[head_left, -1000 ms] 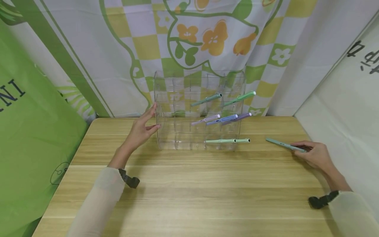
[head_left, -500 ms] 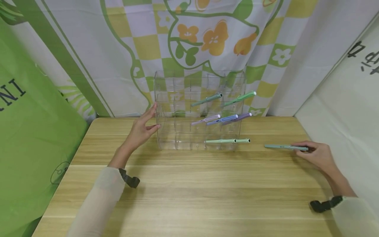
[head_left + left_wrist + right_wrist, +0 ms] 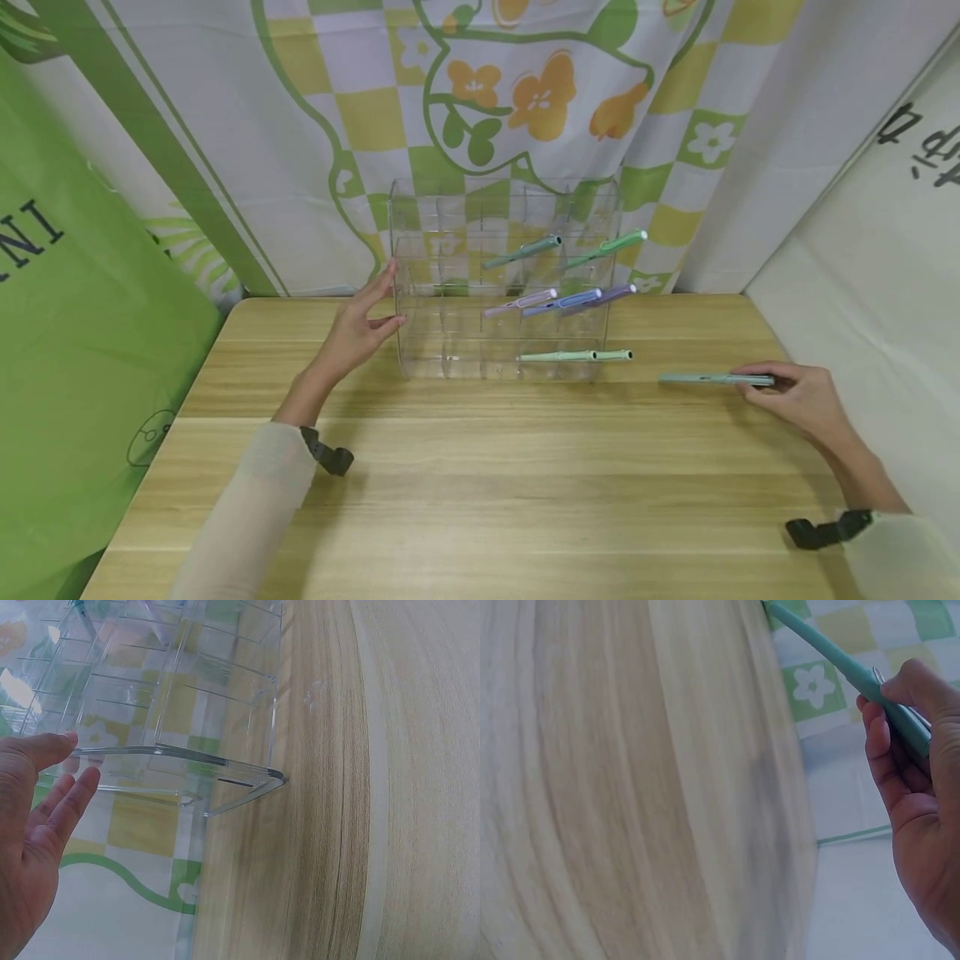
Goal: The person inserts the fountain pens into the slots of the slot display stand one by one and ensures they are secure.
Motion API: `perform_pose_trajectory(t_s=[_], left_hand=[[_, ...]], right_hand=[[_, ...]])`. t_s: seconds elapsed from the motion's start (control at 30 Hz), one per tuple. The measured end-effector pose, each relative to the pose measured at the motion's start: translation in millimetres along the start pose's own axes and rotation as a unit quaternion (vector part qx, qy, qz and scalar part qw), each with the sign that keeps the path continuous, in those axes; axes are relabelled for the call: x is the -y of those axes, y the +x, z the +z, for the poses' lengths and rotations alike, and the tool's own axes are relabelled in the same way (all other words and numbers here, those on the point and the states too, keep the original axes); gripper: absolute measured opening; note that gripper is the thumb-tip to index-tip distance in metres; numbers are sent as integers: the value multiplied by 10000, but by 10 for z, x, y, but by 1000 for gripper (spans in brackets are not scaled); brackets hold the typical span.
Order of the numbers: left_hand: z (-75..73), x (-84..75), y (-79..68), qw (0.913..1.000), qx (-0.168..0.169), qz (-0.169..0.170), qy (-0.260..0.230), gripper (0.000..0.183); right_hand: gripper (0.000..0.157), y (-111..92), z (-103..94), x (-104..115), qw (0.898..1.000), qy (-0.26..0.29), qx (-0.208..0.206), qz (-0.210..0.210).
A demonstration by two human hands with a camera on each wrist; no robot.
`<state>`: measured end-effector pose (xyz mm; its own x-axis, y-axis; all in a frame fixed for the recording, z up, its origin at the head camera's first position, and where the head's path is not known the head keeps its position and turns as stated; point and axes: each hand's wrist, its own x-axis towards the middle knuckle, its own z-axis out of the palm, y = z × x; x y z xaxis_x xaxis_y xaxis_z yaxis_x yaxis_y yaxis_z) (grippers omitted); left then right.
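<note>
A clear acrylic rack (image 3: 463, 337) with rows of compartments stands upright on the table. My left hand (image 3: 360, 325) holds its left side wall; in the left wrist view the thumb (image 3: 54, 748) lies at the wall's edge, with fingers on the outer side. To the right of the rack, my right hand (image 3: 798, 396) pinches a teal pen (image 3: 693, 378) near its clip end. This pen is roughly level above the table, its free end pointing left at the rack. In the right wrist view the thumb presses the teal pen (image 3: 832, 654) beside its metal clip.
Several pens stick out of the rack: a dark teal pen (image 3: 528, 250), a green pen (image 3: 615, 245), pink, blue (image 3: 566, 302) and purple ones, and two pale green ones (image 3: 558, 357) lowest. A patterned curtain (image 3: 360, 117) hangs behind the wooden table (image 3: 525, 483).
The teal pen has turned from slanting to nearly level and shifted slightly left, its free end lower. The right wrist has moved a little nearer. My left hand and the rack stay put.
</note>
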<state>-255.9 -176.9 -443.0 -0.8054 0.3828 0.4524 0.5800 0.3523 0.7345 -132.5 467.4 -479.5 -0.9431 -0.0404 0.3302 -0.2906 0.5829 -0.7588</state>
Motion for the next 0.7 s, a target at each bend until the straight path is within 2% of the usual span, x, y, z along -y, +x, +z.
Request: perform_pose_trajectory(t_s=[0.37,0.53,0.7], left_hand=[[-9,11,-24,10000,-2,-15,41,84],[-1,7,-9,10000,23,-23,35,84],[1,13,1,9999,-16,23,99,84]], right_hand=[[23,-24,169,248,9990,113,231,-379],[26,-25,240,388,9980,51,214,-588],[31,-13,339,583,9920,227,372,-1188]])
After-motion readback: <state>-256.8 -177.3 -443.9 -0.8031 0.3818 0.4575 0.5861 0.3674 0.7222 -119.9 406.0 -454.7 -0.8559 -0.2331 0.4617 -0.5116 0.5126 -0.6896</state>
